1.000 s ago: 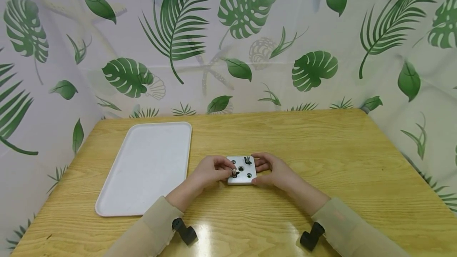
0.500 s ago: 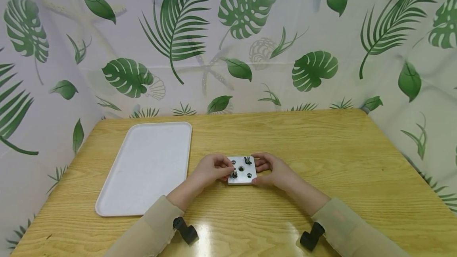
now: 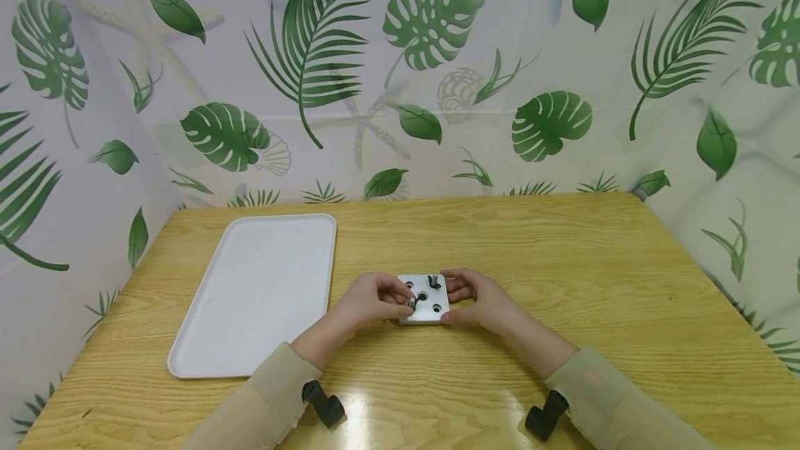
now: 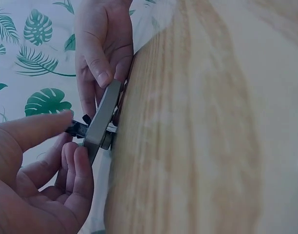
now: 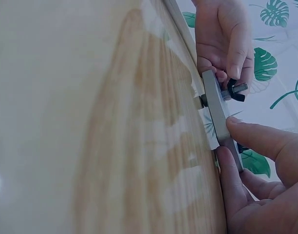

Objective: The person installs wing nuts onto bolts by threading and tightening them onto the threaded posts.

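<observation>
A square metal plate [image 3: 425, 315] with several holes lies low over the table, with bolt heads beneath it in the wrist views. Two bolts stand up through opposite corners. At the near left corner, my left hand [image 3: 370, 298] has thumb and fingers around a black wing nut [image 5: 233, 92] on a threaded bolt [image 5: 242, 87]. Its fingers partly hide that wing nut in the head view. My right hand [image 3: 486, 304] grips the plate's right edge between thumb and fingers. Close to those fingers is the other black wing nut [image 3: 434, 283], at the far right corner.
A white rectangular tray [image 3: 262, 290] lies on the left side of the wooden table [image 3: 562, 255]. Leaf-patterned cloth [image 3: 350, 158] hangs behind the table and along both sides. A black wrist camera [image 3: 323, 405] sits on the left sleeve, another black camera [image 3: 546, 414] on the right.
My left thumb and fingers have shifted back and forth around the near left wing nut, and its visible wing points a different way. The plate and my right hand stay put.
</observation>
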`<move>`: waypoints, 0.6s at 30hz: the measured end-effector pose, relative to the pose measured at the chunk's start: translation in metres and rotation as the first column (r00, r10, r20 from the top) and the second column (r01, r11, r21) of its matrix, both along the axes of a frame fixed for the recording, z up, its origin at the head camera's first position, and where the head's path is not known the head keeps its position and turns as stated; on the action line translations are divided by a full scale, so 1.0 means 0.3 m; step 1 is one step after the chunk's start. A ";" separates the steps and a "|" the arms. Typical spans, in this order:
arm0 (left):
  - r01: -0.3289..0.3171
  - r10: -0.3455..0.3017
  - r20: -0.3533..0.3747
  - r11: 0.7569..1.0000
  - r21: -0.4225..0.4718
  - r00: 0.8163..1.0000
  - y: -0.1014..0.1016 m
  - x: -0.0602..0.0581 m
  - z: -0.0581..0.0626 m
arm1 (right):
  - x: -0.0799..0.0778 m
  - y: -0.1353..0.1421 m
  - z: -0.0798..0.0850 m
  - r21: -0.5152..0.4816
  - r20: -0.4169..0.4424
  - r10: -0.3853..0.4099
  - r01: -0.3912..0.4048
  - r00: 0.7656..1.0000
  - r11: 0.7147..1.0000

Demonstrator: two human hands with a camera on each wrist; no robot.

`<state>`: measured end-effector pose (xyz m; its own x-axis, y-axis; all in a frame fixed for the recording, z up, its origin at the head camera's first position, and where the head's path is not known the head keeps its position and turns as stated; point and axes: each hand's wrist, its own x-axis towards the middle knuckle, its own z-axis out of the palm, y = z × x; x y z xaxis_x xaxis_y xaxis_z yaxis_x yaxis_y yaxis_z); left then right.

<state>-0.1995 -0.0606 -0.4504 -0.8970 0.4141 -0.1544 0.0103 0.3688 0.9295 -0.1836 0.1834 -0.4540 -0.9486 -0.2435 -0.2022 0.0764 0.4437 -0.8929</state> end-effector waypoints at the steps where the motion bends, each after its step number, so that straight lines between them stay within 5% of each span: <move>1: 0.002 -0.002 -0.003 1.000 0.002 1.000 -0.001 0.000 0.000 | 0.000 0.000 0.000 -0.002 0.000 -0.002 0.002 1.000 1.000; 18: -0.106 0.103 0.051 0.992 0.064 0.993 0.012 0.005 0.007 | -0.006 0.007 -0.011 -0.010 -0.019 0.011 -0.011 1.000 1.000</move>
<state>-0.1980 -0.0570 -0.4484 -0.9282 0.3292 -0.1732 -0.0699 0.3029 0.9505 -0.1855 0.1856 -0.4573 -0.9496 -0.2555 -0.1816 0.0545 0.4357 -0.8984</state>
